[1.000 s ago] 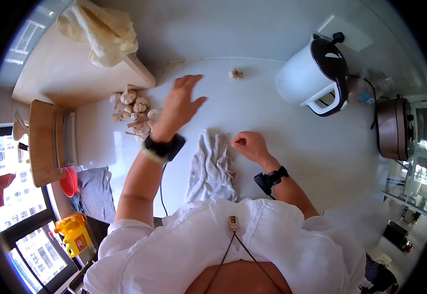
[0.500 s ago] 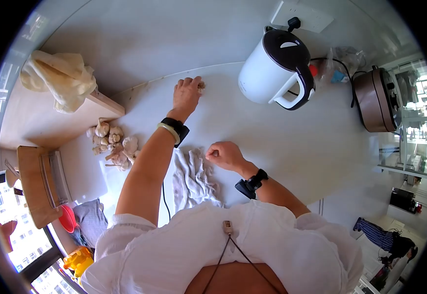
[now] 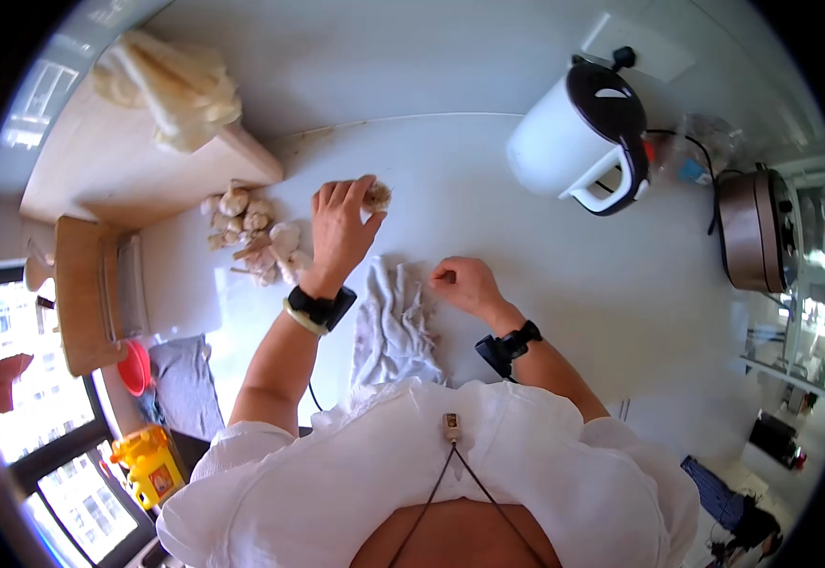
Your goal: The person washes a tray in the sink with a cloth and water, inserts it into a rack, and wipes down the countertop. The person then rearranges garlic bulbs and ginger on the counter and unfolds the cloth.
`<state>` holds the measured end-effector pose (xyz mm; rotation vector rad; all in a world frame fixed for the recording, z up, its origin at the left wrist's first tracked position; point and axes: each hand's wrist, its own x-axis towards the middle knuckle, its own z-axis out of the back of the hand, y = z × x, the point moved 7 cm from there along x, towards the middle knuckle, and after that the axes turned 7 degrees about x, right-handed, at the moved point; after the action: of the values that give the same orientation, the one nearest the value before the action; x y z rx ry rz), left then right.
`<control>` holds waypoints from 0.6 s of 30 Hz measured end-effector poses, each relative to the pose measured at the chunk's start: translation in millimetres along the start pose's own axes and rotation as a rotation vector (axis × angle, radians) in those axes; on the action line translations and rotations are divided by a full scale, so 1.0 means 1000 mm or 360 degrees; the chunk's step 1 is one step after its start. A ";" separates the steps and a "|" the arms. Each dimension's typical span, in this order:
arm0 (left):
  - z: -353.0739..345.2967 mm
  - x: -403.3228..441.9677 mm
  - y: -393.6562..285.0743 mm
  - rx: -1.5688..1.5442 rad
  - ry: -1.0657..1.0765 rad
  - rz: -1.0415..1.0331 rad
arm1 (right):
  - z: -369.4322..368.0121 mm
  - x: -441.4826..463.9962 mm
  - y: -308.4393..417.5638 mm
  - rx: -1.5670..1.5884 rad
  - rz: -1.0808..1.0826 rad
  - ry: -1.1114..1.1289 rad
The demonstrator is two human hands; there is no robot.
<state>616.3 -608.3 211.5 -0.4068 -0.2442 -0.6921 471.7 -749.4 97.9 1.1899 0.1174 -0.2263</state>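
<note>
My left hand (image 3: pixel 341 227) is raised over the counter with a garlic bulb (image 3: pixel 377 197) between its thumb and fingers; the hand covers part of the bulb. Just left of that wrist lies a pile of garlic bulbs (image 3: pixel 259 222). My right hand (image 3: pixel 466 286) is curled into a loose fist, and no object shows in it. Between my forearms a crumpled white-grey cloth (image 3: pixel 395 327) lies on the counter, close to the right hand's fingers. My shirt hides the cloth's near end.
A white kettle (image 3: pixel 550 142) with a dark lid stands at the back right, by a plastic bag (image 3: pixel 710 142) and a brown appliance (image 3: pixel 753 232). At left are a wooden box (image 3: pixel 147 180) with a pale cloth (image 3: pixel 176 90) and a wooden holder (image 3: pixel 86 303). Another person (image 3: pixel 748 525) is at far lower right.
My left hand has drawn back from the far part of the counter toward me and the pile, bringing the garlic bulb along. My right hand stays curled near the cloth. The view has shifted.
</note>
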 end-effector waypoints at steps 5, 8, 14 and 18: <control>0.045 -0.075 0.039 0.0276 -0.0012 0.0302 | -0.008 -0.002 0.003 0.0076 -0.0019 0.0011; 0.045 -0.116 0.056 0.0319 0.0072 0.0389 | -0.016 -0.009 0.032 -0.0172 0.0020 -0.0023; 0.036 -0.153 0.060 0.0352 0.0084 0.0433 | -0.055 -0.027 0.061 -0.0752 0.0166 -0.0118; 0.031 -0.157 0.058 0.0406 0.0024 0.0408 | -0.073 -0.022 0.031 -0.0718 0.0117 -0.0051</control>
<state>535.2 -465.0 168.5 -0.1842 -0.2570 -0.4054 459.6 -667.9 103.1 0.7400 0.0905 -0.1438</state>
